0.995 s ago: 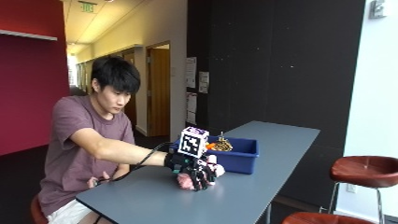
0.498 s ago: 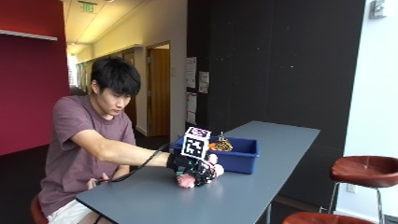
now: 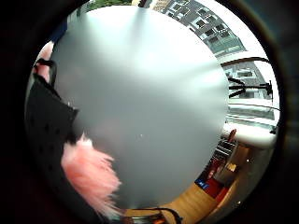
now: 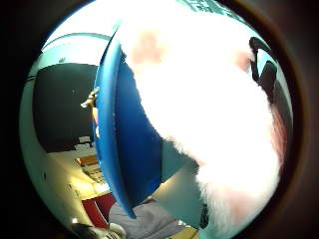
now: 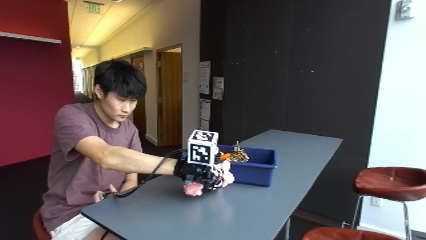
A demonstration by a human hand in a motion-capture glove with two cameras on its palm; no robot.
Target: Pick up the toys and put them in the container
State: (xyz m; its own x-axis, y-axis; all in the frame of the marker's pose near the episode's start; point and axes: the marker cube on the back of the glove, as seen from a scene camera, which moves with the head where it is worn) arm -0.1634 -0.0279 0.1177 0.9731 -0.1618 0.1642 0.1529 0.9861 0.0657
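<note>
My gloved right hand (image 5: pixel 203 175) is just above the grey table (image 5: pixel 279 200), a little in front of the blue container (image 5: pixel 256 170). Its fingers curl round a pink and white fluffy toy (image 5: pixel 194 188), whose lower end hangs near the tabletop. In the thumb side palm view the toy's fur (image 4: pixel 209 114) fills much of the picture, with the container's blue wall (image 4: pixel 124 149) close beside it. In the little finger side palm view a pink tuft of the toy (image 3: pixel 91 175) shows over the bare tabletop (image 3: pixel 149 102). A yellowish toy (image 5: pixel 236 156) sticks up out of the container.
The table runs away from the person toward a dark wall. Two brown round stools (image 5: pixel 393 181) stand by the table's right side. The person's bare left hand (image 5: pixel 106 192) stays low by the near table edge.
The hand with the pink toy has risen slightly and shifted a little toward the blue container. The container has not moved.
</note>
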